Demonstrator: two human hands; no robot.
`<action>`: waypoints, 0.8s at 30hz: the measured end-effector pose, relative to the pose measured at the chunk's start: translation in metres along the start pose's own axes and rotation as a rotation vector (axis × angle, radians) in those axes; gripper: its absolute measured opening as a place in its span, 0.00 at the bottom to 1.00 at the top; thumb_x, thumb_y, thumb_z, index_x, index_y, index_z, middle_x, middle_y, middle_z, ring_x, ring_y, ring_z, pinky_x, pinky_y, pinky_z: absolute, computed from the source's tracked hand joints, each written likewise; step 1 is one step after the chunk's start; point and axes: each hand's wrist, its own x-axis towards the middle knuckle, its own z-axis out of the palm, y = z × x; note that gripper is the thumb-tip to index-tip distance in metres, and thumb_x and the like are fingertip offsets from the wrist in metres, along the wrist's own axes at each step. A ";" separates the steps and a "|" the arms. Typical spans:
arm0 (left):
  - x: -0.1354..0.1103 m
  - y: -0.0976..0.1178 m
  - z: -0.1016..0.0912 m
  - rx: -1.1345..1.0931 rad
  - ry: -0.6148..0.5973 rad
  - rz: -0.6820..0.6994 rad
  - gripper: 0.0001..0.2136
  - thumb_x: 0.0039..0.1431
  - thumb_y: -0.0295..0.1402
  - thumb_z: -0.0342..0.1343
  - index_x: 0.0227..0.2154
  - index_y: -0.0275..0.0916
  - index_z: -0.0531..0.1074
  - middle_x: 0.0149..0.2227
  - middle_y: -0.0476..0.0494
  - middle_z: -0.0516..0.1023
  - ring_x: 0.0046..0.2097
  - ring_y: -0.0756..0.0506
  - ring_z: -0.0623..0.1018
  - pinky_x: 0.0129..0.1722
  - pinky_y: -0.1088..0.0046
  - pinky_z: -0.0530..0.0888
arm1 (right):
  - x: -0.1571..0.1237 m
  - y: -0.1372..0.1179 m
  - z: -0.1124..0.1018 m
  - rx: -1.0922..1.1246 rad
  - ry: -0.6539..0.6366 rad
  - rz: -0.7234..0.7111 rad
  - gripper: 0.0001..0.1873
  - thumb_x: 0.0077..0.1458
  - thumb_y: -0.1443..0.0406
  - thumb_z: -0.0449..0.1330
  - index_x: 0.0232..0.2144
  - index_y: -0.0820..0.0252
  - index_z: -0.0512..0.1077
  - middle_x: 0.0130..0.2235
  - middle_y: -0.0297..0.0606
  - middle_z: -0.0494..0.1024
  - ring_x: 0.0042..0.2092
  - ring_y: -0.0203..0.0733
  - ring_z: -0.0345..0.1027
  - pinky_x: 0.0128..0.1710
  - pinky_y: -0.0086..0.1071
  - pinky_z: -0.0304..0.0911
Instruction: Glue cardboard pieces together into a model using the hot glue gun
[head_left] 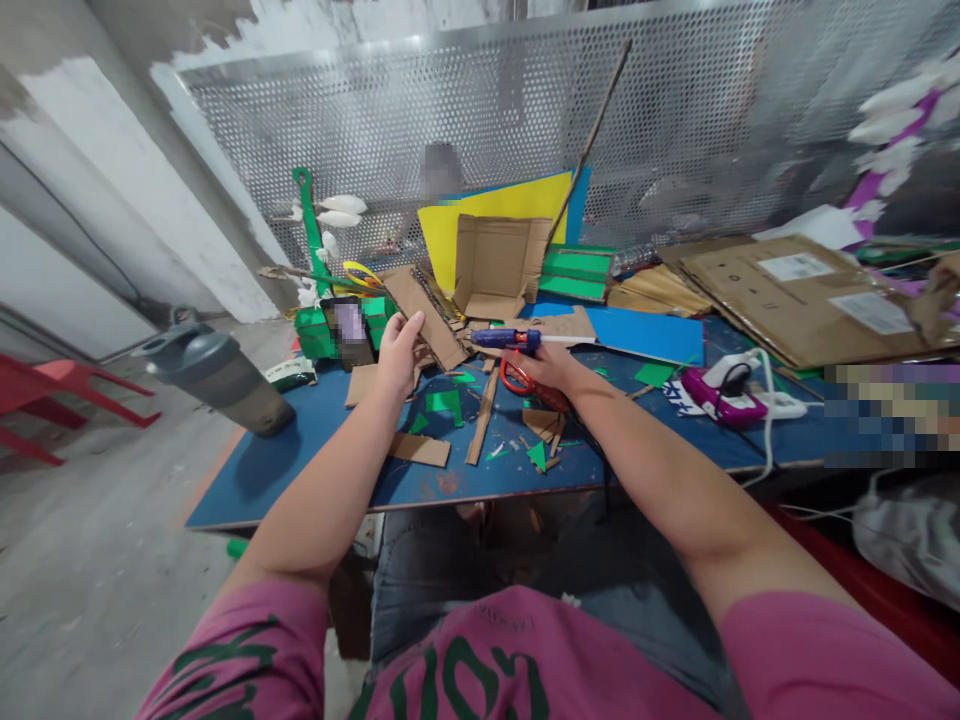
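Observation:
My left hand (400, 352) grips a flat brown cardboard piece (429, 312) and holds it tilted above the blue table (300, 460). My right hand (541, 366) is closed on a blue glue gun (507, 341) whose nozzle points left, close to the cardboard's lower edge. Red-handled scissors (525, 385) lie under my right hand. Cardboard strips (482, 428) and green paper scraps (444, 404) are scattered on the table below both hands.
A grey shaker bottle (217, 378) stands at the table's left end. An open cardboard box (498, 264), yellow and blue sheets and green boxes sit behind. A purple-white tool (726, 396) with a white cable and large flattened cardboard (806, 296) lie right. Red furniture is far left.

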 end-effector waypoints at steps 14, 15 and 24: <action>-0.001 0.002 0.001 0.002 0.017 0.024 0.24 0.50 0.51 0.79 0.40 0.44 0.75 0.36 0.50 0.78 0.35 0.50 0.80 0.27 0.79 0.72 | 0.000 -0.003 0.000 -0.068 -0.019 0.021 0.23 0.65 0.45 0.65 0.48 0.54 0.84 0.46 0.43 0.88 0.49 0.58 0.82 0.58 0.50 0.76; -0.001 0.002 0.001 0.006 0.016 0.027 0.24 0.50 0.52 0.79 0.41 0.44 0.76 0.37 0.49 0.78 0.36 0.49 0.80 0.27 0.79 0.72 | 0.001 -0.003 0.000 -0.075 -0.021 0.022 0.23 0.65 0.44 0.65 0.48 0.54 0.84 0.45 0.43 0.88 0.49 0.57 0.82 0.57 0.50 0.76; -0.004 0.005 0.001 0.042 0.035 0.038 0.26 0.48 0.54 0.79 0.41 0.44 0.76 0.38 0.50 0.76 0.36 0.50 0.79 0.30 0.78 0.74 | 0.000 0.000 0.000 -0.020 -0.004 0.012 0.24 0.65 0.43 0.65 0.48 0.54 0.83 0.45 0.43 0.87 0.50 0.57 0.80 0.57 0.50 0.75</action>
